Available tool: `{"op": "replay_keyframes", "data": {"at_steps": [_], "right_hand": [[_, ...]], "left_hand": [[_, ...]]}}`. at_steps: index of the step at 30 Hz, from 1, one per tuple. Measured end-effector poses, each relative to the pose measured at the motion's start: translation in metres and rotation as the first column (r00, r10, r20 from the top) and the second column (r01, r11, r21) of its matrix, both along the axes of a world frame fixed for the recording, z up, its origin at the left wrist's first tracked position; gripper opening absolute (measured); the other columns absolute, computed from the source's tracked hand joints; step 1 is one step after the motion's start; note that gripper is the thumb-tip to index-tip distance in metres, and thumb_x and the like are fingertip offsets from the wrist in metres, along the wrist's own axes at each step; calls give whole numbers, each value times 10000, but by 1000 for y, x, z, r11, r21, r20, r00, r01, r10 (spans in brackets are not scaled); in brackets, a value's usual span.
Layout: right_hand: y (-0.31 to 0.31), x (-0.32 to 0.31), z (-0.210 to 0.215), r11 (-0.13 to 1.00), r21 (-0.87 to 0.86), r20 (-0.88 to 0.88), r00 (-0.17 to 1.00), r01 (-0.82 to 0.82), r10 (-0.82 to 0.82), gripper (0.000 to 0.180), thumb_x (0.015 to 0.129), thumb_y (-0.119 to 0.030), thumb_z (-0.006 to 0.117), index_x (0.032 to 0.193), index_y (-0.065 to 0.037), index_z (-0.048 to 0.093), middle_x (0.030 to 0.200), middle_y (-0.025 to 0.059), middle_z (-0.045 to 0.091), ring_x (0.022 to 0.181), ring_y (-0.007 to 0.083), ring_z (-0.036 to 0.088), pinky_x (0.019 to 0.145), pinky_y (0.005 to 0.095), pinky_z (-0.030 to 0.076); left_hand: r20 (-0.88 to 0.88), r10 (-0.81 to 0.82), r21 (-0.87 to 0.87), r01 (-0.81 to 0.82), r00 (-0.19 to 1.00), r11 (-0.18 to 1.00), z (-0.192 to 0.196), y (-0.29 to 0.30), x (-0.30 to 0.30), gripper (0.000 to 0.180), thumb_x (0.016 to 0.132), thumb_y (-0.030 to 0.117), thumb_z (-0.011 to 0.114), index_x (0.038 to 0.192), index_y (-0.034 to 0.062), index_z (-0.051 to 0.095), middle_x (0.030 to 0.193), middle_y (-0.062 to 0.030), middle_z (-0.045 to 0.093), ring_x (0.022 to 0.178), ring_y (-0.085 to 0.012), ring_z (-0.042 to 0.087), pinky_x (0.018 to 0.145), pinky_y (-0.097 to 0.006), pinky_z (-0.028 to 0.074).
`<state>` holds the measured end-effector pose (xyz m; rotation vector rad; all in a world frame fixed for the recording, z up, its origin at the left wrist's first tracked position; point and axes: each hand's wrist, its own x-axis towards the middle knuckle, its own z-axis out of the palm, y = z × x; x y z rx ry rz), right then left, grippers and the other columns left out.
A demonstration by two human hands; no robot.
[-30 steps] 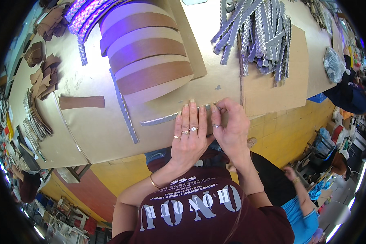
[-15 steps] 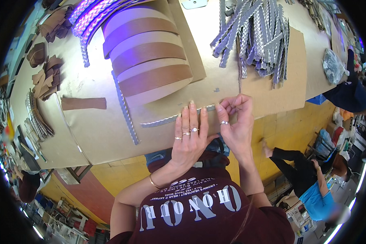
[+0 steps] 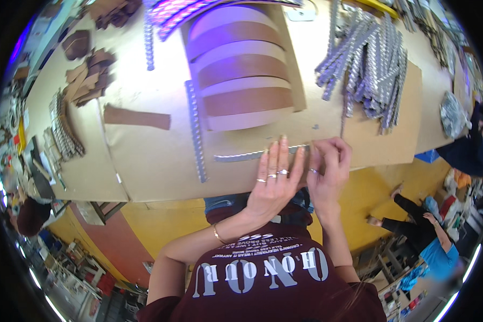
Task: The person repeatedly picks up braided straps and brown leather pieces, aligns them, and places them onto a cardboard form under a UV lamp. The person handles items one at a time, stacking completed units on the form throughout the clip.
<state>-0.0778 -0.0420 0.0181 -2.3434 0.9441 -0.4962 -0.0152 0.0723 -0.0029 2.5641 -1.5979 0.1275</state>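
Observation:
A narrow grey-and-silver braided strip (image 3: 236, 158) lies crosswise near the table's front edge. My left hand (image 3: 276, 182) rests flat over its middle, fingers stretched out side by side and pressing it down. At the strip's right end, my right hand (image 3: 328, 174) is closed in a pinch, thumb against curled fingers; the very tip is hidden there. A second braided strip (image 3: 196, 134) lies lengthwise to the left of my hands. Beyond them stands a rounded form wrapped in brown and beige bands (image 3: 247, 100).
A heap of braided strips (image 3: 367, 70) lies on cardboard at the far right. To the left are a flat brown piece (image 3: 137, 117), brown scraps (image 3: 91, 78) and a braided bundle (image 3: 67, 129). A clear plastic bag (image 3: 454, 115) sits at the right. A person in blue (image 3: 437, 255) is at lower right.
The whole view has shifted, with the table's contents now farther right. My right fingers have curled in more at the strip's end; my left hand stays flat on the strip.

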Motion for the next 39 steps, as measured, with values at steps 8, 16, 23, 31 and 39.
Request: {"op": "replay_keyframes", "data": {"at_steps": [8,16,23,31,39], "right_hand": [[3,-22,7,903,-343,-389,914,-258,113,566,707,-34,614,1244,-208,660,1421,138,485,1263,329,463,993,432,339],[1,-20,12,907,-339,-387,916,-250,108,551,697,-55,608,1223,-207,674,1422,136,478,1268,338,453,992,432,338],[5,-18,13,924,-328,-362,930,-196,69,551,686,-17,591,1194,-198,701,1410,105,495,1259,334,463,1041,432,339],[1,-18,2,961,-224,-124,983,-160,134,490,713,-3,589,1177,-125,687,1365,160,500,1245,365,456,1056,471,325],[-14,-17,31,998,-26,157,986,60,-55,315,783,46,568,1070,-13,684,1244,186,568,1174,354,522,1001,421,409]], "left_hand": [[-243,-1,-31,-7,970,999,7,25,14,829,782,661,595,1411,129,506,1468,-158,457,1357,-312,432,1168,-464,245],[-213,84,-4,-86,973,996,9,81,43,878,802,661,599,1376,3,502,1452,-182,469,1360,-328,426,1151,-460,267],[-299,127,-72,-155,946,985,15,82,42,808,836,574,632,1372,-15,498,1439,-207,474,1352,-344,435,1138,-463,284],[-229,-117,-376,23,966,926,26,42,33,450,809,187,708,1192,-22,599,1292,-236,577,1183,-368,572,1017,-463,438],[-175,-302,-334,232,937,914,-3,-15,18,481,869,138,521,1309,-57,516,1222,-211,614,1171,-313,598,1042,-400,445]]}}
